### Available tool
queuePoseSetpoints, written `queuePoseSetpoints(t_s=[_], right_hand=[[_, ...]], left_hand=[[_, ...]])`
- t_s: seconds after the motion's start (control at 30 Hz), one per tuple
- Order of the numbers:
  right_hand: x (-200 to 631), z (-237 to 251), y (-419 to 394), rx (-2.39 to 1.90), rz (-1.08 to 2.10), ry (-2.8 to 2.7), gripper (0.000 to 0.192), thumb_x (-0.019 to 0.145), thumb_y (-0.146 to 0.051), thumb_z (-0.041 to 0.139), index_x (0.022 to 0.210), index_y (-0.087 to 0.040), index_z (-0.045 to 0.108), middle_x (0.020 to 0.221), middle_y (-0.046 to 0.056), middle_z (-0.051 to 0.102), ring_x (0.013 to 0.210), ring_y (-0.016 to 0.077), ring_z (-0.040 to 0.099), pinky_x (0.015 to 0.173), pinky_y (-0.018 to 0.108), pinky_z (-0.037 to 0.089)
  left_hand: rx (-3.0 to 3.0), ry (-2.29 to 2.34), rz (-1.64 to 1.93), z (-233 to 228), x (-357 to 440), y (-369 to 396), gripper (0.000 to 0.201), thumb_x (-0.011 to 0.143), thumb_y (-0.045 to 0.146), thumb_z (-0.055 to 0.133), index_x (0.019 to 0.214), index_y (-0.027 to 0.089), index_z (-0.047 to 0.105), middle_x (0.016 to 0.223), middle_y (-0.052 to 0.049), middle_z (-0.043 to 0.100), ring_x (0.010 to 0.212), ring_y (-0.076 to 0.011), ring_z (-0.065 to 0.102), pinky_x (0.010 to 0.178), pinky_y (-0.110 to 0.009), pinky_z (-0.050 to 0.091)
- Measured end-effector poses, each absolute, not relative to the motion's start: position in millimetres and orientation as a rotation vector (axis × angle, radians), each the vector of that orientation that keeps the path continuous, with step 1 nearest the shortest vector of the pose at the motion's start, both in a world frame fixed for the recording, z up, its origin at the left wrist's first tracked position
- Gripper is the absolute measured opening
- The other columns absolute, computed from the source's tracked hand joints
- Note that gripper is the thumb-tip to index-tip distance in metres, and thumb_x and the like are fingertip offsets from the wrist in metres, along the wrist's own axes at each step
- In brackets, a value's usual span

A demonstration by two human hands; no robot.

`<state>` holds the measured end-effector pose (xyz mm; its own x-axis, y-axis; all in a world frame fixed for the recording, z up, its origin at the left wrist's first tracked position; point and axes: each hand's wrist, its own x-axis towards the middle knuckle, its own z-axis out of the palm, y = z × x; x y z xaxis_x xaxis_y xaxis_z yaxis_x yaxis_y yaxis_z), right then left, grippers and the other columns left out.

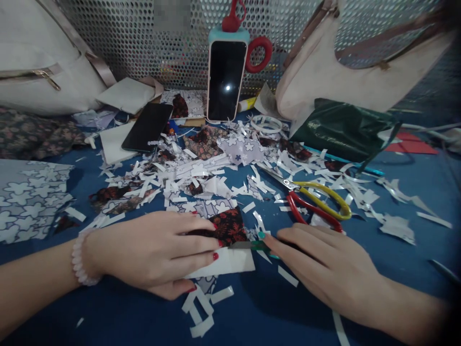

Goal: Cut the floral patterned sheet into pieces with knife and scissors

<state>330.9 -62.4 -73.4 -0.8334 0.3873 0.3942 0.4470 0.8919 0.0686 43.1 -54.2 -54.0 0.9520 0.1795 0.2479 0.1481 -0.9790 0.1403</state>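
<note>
- Your left hand [158, 252] lies flat, fingers stretched out together, pressing down on a dark red-flowered patch [227, 226] and the white sheet [230, 262] under it, near the front edge of the blue table [108, 317].
- Your right hand [324, 266] rests palm down just beside the patch, fingers loosely extended; its fingertips [268, 239] touch a small green tool [257, 245] lying against the patch's edge. You grip nothing firmly that can be seen.
- White paper strips [203, 307] lie scattered below the sheet, closest to you.
- Red and yellow scissors [317, 202] lie just beyond your right hand, blades pointing away to the left.
- Paper scraps [201, 173] and printed cut-outs cover the middle of the table; a flower-patterned sheet [30, 199] lies to the left.
- One dark phone [147, 127] lies flat; another phone [226, 79] stands upright against the perforated metal panel [144, 38].
- Pale bags [39, 62] lean at both back corners, with a green bag [342, 127] on the right.
</note>
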Motion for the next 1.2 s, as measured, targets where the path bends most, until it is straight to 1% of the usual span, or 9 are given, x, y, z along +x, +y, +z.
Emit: queuePoseSetpoints(t_s=[0.37, 0.5, 0.67, 0.8, 0.9, 1.03, 1.2], right_hand=[[332.0, -74.3, -62.0, -0.587, -0.201, -2.708, 0.024, 0.088, -0.004, 0.037, 0.101, -0.012, 0.055, 0.08, 0.008, 0.062, 0.071, 0.0173, 0.056, 0.06, 0.029, 0.045], [332.4, -74.7, -62.5, -0.604, -0.217, -2.7, 0.024, 0.087, -0.004, 0.038, 0.1, -0.012, 0.055, 0.08, 0.007, 0.062, 0.071, 0.0169, 0.056, 0.06, 0.029, 0.045], [334.7, -74.3, -62.1, -0.619, -0.257, -2.677, 0.021, 0.086, -0.007, 0.042, 0.101, -0.012, 0.056, 0.082, 0.008, 0.063, 0.073, 0.018, 0.058, 0.062, 0.03, 0.046], [335.6, -75.4, -61.7, -0.63, -0.274, -2.664, 0.021, 0.086, -0.006, 0.044, 0.103, -0.011, 0.055, 0.084, 0.008, 0.063, 0.076, 0.0185, 0.057, 0.064, 0.031, 0.046], [334.7, -76.0, -61.9, -0.622, -0.263, -2.679, 0.021, 0.085, -0.006, 0.045, 0.103, -0.011, 0.055, 0.084, 0.008, 0.062, 0.075, 0.0183, 0.057, 0.062, 0.03, 0.045], [332.8, -74.7, -61.8, -0.618, -0.287, -2.686, 0.022, 0.085, -0.005, 0.043, 0.102, -0.011, 0.056, 0.083, 0.008, 0.062, 0.075, 0.0179, 0.057, 0.062, 0.029, 0.044], [331.6, -72.7, -62.0, -0.613, -0.289, -2.684, 0.022, 0.087, -0.006, 0.041, 0.101, -0.012, 0.056, 0.081, 0.008, 0.063, 0.074, 0.017, 0.057, 0.062, 0.029, 0.045]], left_hand=[[2.994, 0.247, 0.407, -54.0, 43.0, -54.0, 0.029, 0.083, 0.027, 0.054, 0.1, 0.007, 0.065, 0.106, -0.014, 0.067, 0.101, -0.0288, 0.059, 0.085, -0.039, 0.054], [2.995, 0.234, 0.403, -54.7, 42.9, -53.6, 0.03, 0.083, 0.027, 0.054, 0.102, 0.006, 0.065, 0.107, -0.014, 0.066, 0.101, -0.0283, 0.059, 0.088, -0.04, 0.052], [2.994, 0.227, 0.396, -54.2, 42.9, -53.7, 0.029, 0.082, 0.026, 0.055, 0.101, 0.006, 0.065, 0.107, -0.014, 0.066, 0.102, -0.0296, 0.059, 0.086, -0.04, 0.053], [2.991, 0.233, 0.399, -53.7, 42.9, -53.8, 0.028, 0.083, 0.026, 0.054, 0.101, 0.007, 0.065, 0.106, -0.014, 0.067, 0.102, -0.0284, 0.059, 0.087, -0.039, 0.053], [2.991, 0.226, 0.405, -54.1, 43.1, -53.3, 0.029, 0.083, 0.026, 0.054, 0.101, 0.006, 0.065, 0.106, -0.015, 0.066, 0.102, -0.0288, 0.059, 0.087, -0.039, 0.053], [2.986, 0.217, 0.398, -54.2, 43.1, -53.3, 0.029, 0.082, 0.025, 0.055, 0.102, 0.005, 0.064, 0.106, -0.016, 0.066, 0.102, -0.0285, 0.059, 0.088, -0.04, 0.052], [2.997, 0.229, 0.394, -53.6, 42.4, -53.7, 0.029, 0.082, 0.026, 0.055, 0.102, 0.007, 0.064, 0.106, -0.016, 0.066, 0.103, -0.0288, 0.058, 0.087, -0.039, 0.052]])
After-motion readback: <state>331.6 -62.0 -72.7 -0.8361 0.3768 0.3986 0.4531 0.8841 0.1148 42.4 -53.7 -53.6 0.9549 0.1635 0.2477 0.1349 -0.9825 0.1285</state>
